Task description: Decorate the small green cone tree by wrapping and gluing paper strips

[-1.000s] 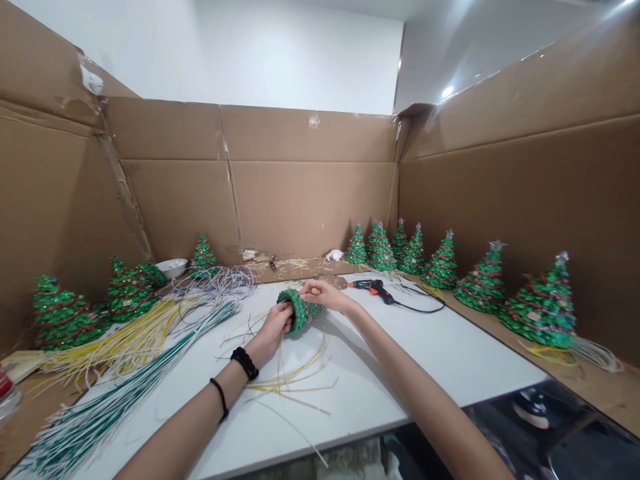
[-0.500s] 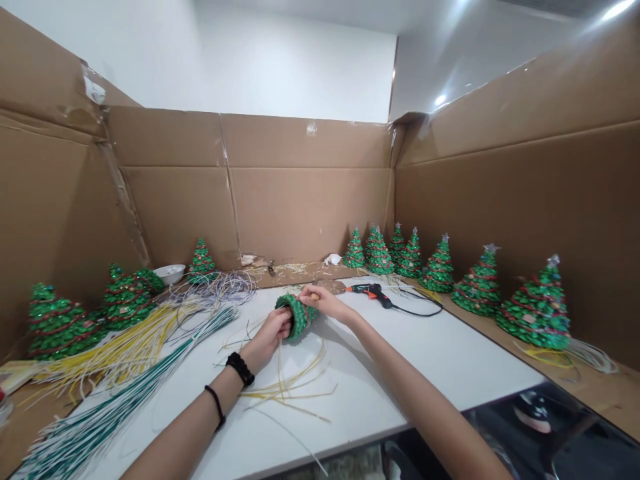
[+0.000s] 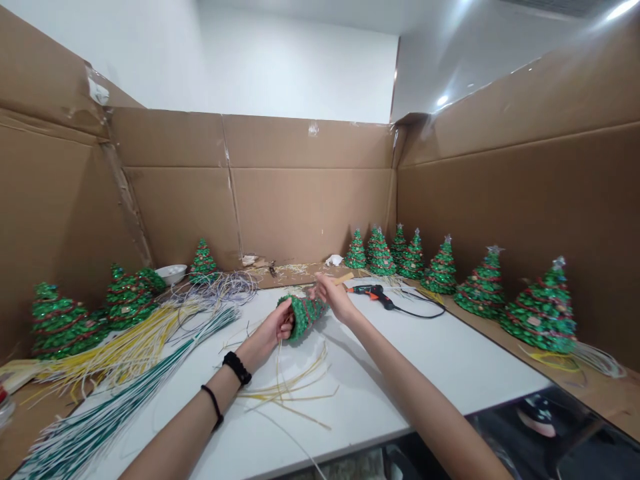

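Note:
A small green Christmas tree [image 3: 303,319] with red trim lies tilted over the white table, its open base toward me. My left hand [image 3: 280,325] is closed on the rim of that base, some fingers inside the hollow. Near the narrow end, my right hand [image 3: 334,300] is closed around a flat wooden stick [image 3: 345,278] that juts out to the right. What the stick's other end touches is hidden. Loose yellow strands [image 3: 295,387] lie on the table below the tree. A black and orange glue gun [image 3: 373,291] rests to the right of my right hand.
Finished-looking trees [image 3: 483,283] line the right side, with more trees [image 3: 127,297] at left. Bundles of yellow strands [image 3: 135,340] and green-white strands [image 3: 145,393] cover the left. A white bowl [image 3: 171,273] stands behind. Cardboard walls [image 3: 310,207] enclose the table; a cord trails from the glue gun.
My right hand has moved slightly up and right along the tree, and the wooden stick now points out to the right. My left hand keeps its hold on the base.

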Demonstrator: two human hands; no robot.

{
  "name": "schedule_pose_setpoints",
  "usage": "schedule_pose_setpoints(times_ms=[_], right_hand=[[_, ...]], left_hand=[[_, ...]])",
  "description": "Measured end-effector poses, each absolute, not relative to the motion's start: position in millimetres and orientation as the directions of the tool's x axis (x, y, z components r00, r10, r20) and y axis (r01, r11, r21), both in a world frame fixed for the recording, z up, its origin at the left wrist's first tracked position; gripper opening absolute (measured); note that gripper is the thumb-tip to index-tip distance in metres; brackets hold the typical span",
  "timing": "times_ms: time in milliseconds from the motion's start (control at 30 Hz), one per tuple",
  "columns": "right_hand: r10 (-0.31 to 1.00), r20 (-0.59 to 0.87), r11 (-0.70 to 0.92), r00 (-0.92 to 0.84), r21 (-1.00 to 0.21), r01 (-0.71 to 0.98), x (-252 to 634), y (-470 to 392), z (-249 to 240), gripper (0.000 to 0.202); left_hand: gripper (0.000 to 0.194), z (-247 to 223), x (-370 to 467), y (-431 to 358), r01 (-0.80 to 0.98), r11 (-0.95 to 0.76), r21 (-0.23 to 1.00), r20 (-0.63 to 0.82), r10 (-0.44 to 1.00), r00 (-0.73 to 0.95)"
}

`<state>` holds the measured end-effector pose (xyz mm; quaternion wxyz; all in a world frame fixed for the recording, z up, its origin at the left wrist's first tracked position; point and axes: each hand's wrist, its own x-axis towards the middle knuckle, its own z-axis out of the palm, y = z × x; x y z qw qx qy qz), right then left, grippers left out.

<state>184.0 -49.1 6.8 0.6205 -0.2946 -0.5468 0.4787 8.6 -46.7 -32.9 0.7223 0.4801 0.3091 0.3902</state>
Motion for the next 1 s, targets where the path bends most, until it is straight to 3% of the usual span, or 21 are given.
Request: schedule_pose_setpoints(times_ms=[133, 433, 833, 1000], right_hand=[[0.916, 0.383, 0.342, -0.116, -0.900, -0.272, 178.3, -46.8, 0.7, 0.058], [0.932, 0.356, 0.328, -0.072, -0.909, -0.256, 179.2, -41.2, -5.0, 0.059], [0.886, 0.454, 0.440, -0.089, -0.886, -0.144, 173.9, -52.2, 0.3, 0.060], [0.851, 0.521, 0.498, -0.072, -0.842, -0.209, 166.4, -58.5, -7.6, 0.059]], left_hand=[[0.042, -35.1, 9.4, -47.7, -0.269, 0.199, 0.942, -0.042, 0.868, 0.495], [0.044, -36.2, 9.3, -48.7, -0.259, 0.191, 0.947, -0.041, 0.869, 0.493], [0.044, -32.9, 11.5, -51.6, -0.225, 0.175, 0.958, -0.031, 0.850, 0.525], [0.043, -27.7, 9.8, -54.6, -0.219, 0.145, 0.965, -0.006, 0.846, 0.534]])
